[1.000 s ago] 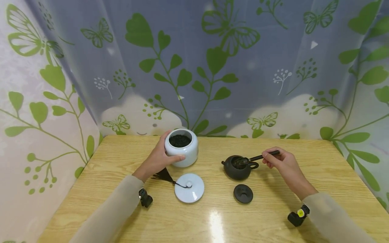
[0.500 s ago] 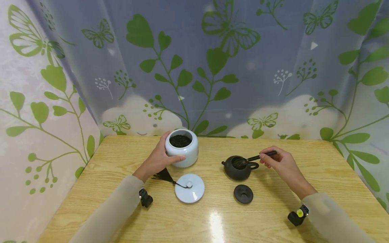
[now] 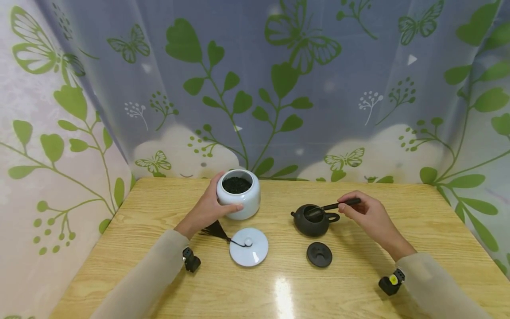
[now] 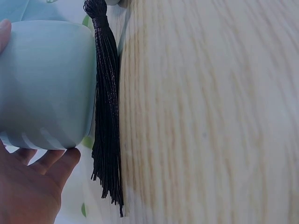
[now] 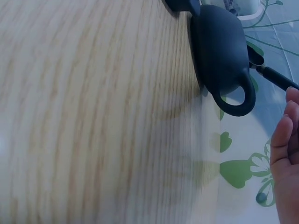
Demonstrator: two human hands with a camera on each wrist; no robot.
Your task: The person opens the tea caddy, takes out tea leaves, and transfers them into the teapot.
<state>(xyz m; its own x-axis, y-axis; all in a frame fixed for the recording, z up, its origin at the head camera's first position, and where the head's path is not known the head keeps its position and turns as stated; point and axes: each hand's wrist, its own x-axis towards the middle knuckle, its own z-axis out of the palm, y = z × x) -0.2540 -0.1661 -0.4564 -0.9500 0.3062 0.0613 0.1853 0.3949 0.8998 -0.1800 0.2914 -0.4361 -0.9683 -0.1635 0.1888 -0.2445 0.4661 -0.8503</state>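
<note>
On the left, my left hand (image 3: 205,208) grips a pale, glossy tea jar (image 3: 248,204), thumb across its front and fingers around the side. Dark tea leaves (image 3: 237,185) show inside its open mouth. My right hand (image 3: 370,217) pinches the dark handle of a tea scoop (image 3: 331,206). The scoop's head dips into the mouth of a small black teapot (image 3: 311,229), which stands lidless on the table. In the right wrist view the scoop (image 5: 279,78) slants over the far side of the teapot (image 5: 222,51), its tip hidden behind the wall.
The jar's white lid (image 3: 249,254) lies in front of the jar, a black tassel (image 3: 214,230) tied to its knob. Before the teapot rests its round black lid (image 3: 319,255). A patterned curtain (image 3: 255,88) hangs behind the wooden table (image 3: 199,292).
My right hand has shifted slightly left with the scoop, whose head has turned over inside the teapot's mouth. The left hand and the jar have stayed in place.
</note>
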